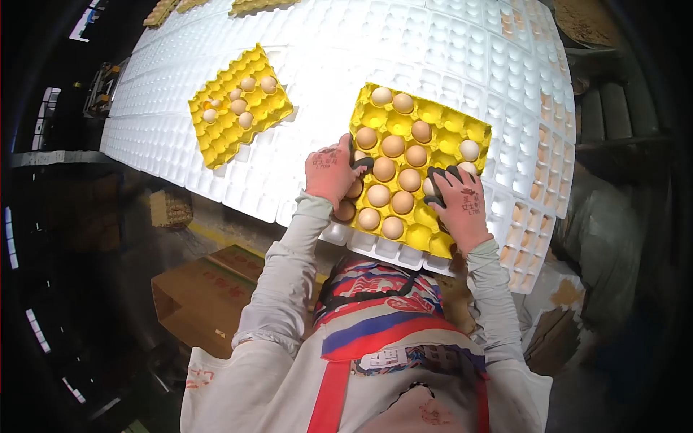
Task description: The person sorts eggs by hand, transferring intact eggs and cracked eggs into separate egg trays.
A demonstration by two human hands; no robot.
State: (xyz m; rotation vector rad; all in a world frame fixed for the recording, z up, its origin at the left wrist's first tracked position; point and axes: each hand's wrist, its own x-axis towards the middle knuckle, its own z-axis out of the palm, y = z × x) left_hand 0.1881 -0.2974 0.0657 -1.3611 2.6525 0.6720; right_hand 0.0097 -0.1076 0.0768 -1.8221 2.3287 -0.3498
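Observation:
A yellow egg tray [432, 119] with several brown and paler eggs lies at the near edge of the white trays. My left hand [332, 173], in a pink glove with dark fingertips, is at the tray's left edge, its thumb beside an egg and its other fingers largely hidden. Over the right side of the tray, my right hand [462, 208], gloved the same way, has its fingers curled round a pale egg [430, 187] that shows partly beside them. Brown eggs such as one [409, 180] sit in the cups between my hands.
Another yellow tray [224, 141] with several eggs and what looks like a broken one lies further left on the white moulded trays [325, 86]. Further yellow trays [263, 6] are at the far edge. Below the table at left stands a cardboard box [195, 303].

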